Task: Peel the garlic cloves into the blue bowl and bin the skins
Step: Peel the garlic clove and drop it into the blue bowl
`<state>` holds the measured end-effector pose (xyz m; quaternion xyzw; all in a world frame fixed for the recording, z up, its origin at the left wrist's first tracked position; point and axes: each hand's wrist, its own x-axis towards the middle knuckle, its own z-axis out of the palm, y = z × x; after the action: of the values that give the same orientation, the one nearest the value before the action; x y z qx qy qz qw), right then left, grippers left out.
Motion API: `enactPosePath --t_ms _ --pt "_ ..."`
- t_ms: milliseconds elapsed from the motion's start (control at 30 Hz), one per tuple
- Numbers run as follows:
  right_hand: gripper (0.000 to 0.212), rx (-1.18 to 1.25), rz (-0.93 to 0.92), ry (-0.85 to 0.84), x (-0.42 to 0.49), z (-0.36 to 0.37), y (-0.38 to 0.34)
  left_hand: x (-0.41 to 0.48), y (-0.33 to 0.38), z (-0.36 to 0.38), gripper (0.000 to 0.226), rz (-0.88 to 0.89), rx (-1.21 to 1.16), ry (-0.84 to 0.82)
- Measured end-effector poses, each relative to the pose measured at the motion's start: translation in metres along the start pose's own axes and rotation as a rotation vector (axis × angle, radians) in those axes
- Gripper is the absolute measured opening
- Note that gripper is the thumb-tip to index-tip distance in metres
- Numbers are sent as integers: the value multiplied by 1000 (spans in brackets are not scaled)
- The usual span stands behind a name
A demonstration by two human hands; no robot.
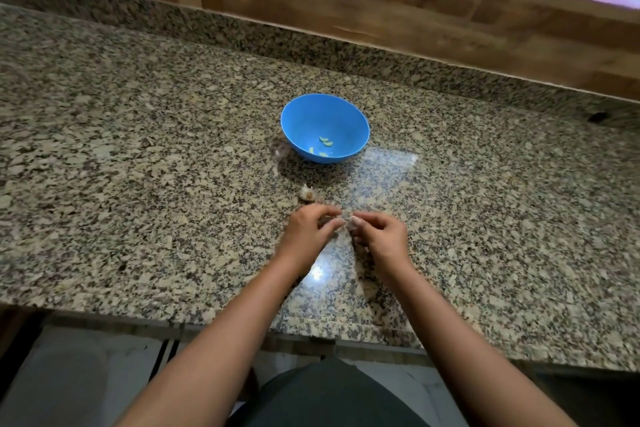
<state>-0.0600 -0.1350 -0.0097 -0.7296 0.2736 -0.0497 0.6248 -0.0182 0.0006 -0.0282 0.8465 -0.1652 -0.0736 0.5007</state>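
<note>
Peeling under way: left hand [310, 230] and right hand [379, 237] both pinch one garlic clove [347, 219] above the worktop [138, 184]. Several peeled cloves [325, 141] in blue bowl [311, 116]; another piece [307, 193] waits nearby; skins likely unbinned.

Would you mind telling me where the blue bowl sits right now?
In the head view, the blue bowl stands mid-frame on the granite counter, beyond the loose garlic piece.

The left hand [308, 232] and right hand [381, 236] are bare, and so are both forearms [214, 340], right down to the lower edge of the view. A dark greenish-grey garment [329, 392], plain and unmarked, covers the person's front.
</note>
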Motion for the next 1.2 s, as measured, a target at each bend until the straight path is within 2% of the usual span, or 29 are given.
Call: enactPosePath --t_ms 100,200,367,567,800,1033,1200 --pt "15 235 96 18 -6 -1 -2 0 20 1 8 -153 -373 -31" --pt "15 391 110 -8 -11 -1 -8 2 28 5 9 -200 -529 -23" --pt "11 622 142 -124 -16 -10 -17 9 29 3 4 -184 -564 -65" --pt "21 619 218 -248 -13 -23 -26 12 34 -5 5 -161 -568 -178" --pt "14 698 282 -204 -12 -20 -31 10 42 -9 5 -103 -505 -254" --pt "17 787 338 -138 -12 -19 -27 2 35 -11 9 -110 -437 -349" --pt "14 711 298 -133 -11 -25 -24 -1 28 -7 11 -183 -431 -243"
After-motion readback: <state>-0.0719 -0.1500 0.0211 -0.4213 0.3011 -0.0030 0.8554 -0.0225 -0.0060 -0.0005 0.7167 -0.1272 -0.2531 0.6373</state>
